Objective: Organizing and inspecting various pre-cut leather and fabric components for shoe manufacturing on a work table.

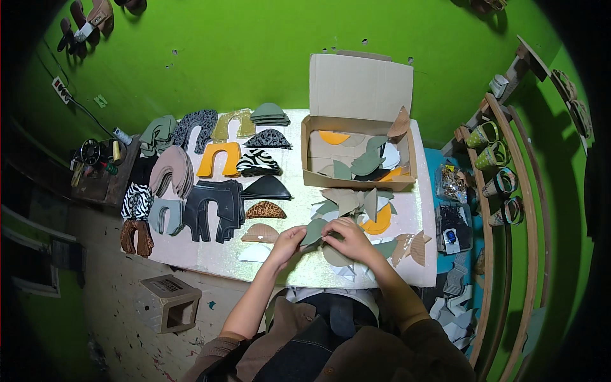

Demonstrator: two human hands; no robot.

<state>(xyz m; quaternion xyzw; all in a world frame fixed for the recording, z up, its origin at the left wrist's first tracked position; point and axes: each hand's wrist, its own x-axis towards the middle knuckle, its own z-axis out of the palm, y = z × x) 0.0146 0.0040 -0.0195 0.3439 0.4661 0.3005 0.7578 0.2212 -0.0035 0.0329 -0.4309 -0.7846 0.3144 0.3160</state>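
Over the near part of the table I hold a green rounded cut piece (312, 232), leather-like, between both hands. My left hand (289, 244) is closed on its left edge. My right hand (347, 238) touches its right edge, fingers bent in a pinch. Beneath and beyond my right hand lies a loose heap of cut pieces in beige, green, white and orange, among them an orange curved piece (378, 220). Left of my hands stand stacks of half-round pieces, such as a leopard-print stack (266, 209), a beige stack (259, 233) and a white stack (254, 253).
Behind the heap stands an open cardboard box (359, 186) with more cut pieces. Arch-shaped stacks, including a black stack (207, 210) and an orange stack (219, 159), cover the table's left. A wooden rack (493, 210) with footwear stands right. A wooden stool (170, 304) is on the floor.
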